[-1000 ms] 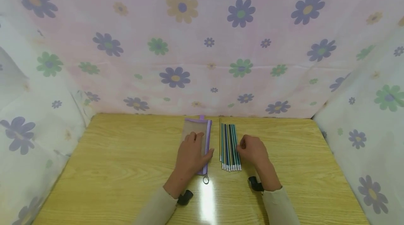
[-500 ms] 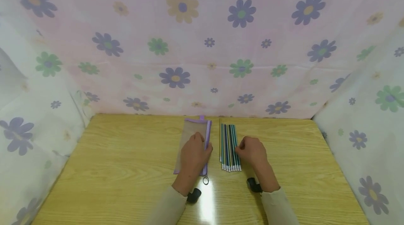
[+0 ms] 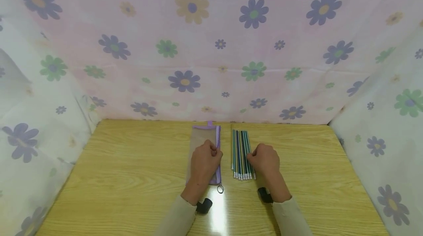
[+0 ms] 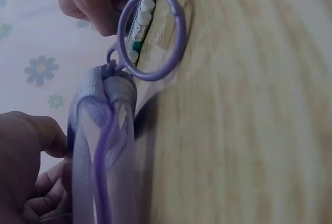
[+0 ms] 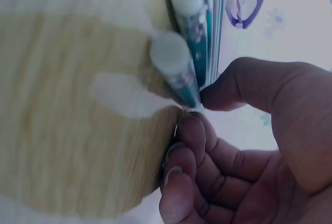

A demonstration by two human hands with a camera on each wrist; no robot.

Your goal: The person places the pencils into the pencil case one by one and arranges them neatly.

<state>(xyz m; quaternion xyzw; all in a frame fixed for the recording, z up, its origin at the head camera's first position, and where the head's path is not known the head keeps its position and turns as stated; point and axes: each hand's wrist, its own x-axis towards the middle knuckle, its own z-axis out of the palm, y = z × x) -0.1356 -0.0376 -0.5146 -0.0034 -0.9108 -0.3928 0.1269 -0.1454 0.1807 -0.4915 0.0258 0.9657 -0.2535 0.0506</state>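
Note:
A mesh zip pouch [image 3: 199, 136] with purple trim lies flat on the table, a purple ring [image 4: 179, 37] at its near end. My left hand [image 3: 204, 160] is over the pouch, thumb and fingers pinching its zippered edge [image 4: 83, 182], which stands raised in the left wrist view. To the right lies a row of striped pencils [image 3: 240, 151], white eraser ends toward me. My right hand [image 3: 267, 159] pinches the rightmost pencil [image 5: 181, 79] between thumb and fingertip; that pencil's eraser end sits slightly apart from the row.
One gold pencil [image 3: 232, 144] lies at the row's left side, set farther back. The wooden table [image 3: 132, 170] meets a flowered cloth [image 3: 205, 52] at the back and sides. Dark wrist cameras [image 3: 204, 206] stick out below both hands.
My left hand has moved right and closed its fingers on the pouch's zippered edge, shifting its near end slightly right. My right hand has moved slightly left and pinched the rightmost pencil.

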